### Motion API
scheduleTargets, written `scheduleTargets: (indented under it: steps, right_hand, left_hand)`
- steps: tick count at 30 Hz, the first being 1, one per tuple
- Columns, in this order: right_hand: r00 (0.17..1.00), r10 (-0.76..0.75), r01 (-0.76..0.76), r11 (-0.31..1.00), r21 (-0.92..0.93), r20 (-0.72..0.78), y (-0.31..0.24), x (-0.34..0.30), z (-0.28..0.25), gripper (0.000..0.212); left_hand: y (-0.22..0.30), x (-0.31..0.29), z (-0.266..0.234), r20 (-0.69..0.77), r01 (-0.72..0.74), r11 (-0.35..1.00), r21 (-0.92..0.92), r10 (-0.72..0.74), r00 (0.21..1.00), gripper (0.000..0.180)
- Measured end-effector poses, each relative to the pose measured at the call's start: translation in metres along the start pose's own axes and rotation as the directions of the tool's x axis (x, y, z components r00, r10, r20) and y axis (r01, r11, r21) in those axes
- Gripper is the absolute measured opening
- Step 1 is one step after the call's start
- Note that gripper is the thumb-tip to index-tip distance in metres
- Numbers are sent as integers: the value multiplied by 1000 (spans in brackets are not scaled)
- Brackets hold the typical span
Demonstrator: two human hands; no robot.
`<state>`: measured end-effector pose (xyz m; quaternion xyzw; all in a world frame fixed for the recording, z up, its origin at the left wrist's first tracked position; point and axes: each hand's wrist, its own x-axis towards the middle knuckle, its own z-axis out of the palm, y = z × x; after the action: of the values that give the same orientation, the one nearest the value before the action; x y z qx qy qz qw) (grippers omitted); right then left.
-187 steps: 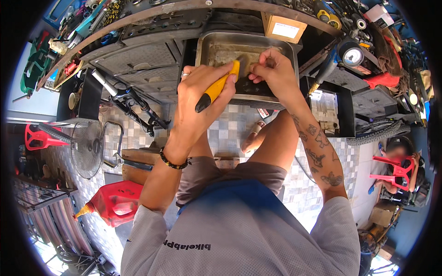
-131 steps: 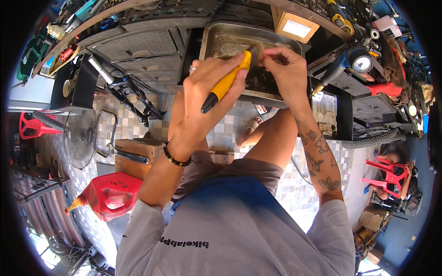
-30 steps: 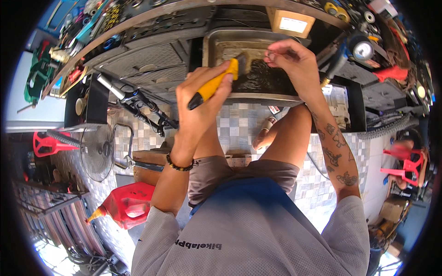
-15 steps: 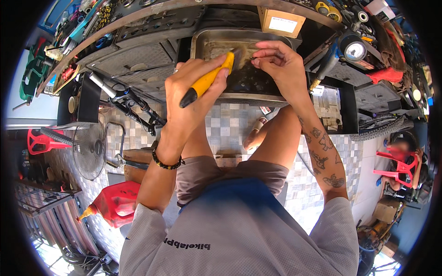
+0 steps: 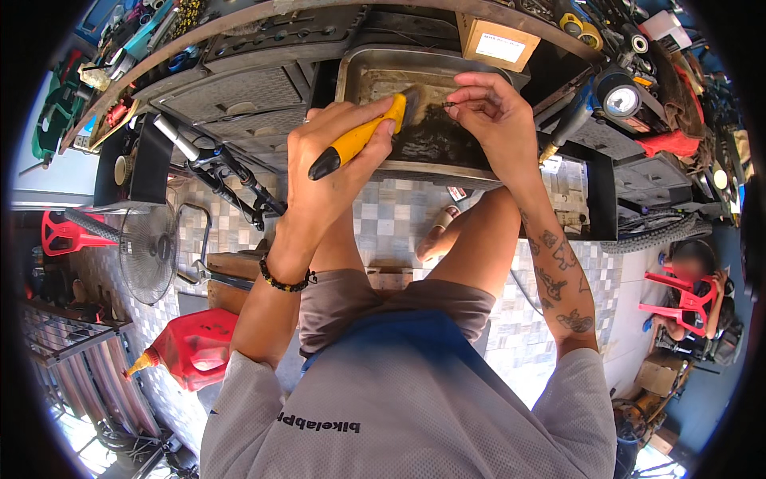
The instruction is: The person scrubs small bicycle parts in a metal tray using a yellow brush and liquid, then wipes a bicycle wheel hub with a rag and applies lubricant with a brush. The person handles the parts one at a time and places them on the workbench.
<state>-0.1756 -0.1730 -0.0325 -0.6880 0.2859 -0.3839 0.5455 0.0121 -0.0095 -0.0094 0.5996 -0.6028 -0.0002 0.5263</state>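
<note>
My left hand is closed around the yellow handle of a brush with a black butt end. Its bristles point away from me, over a shallow metal tray with dark, wet-looking grime on its bottom. My right hand pinches a small dark piece between thumb and fingertips, above the same tray. What kind of piece it is, I cannot make out. A short gap separates it from the bristles.
Behind the tray sits a cardboard box with a white label. To its right is a round gauge. A bicycle fork, a fan and a red jerrycan stand left. A person sits near a red chair at far right.
The view has shifted slightly. My right hand, with the small piece, has moved a little to the right, away from the bristles. Both hands keep their grips.
</note>
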Motion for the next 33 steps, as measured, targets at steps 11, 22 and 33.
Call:
scheduleTargets:
  steps: [11,22,33]
  right_hand:
    - [998,27,-33,991,130,53,1,-1,1,43]
    - [990,108,-125,968,218,85,-1,3,-2,37]
    - [1000,12,-19,953,303,24,-4,2,10,30]
  left_hand:
    - [-2,-1,6,-33,18,998,-61,-20,999,27]
    - [2,-4,5,-46,-109,993,-41,107,993,34]
    - [9,-11,16,-134,80,994,-78,-90,987,27]
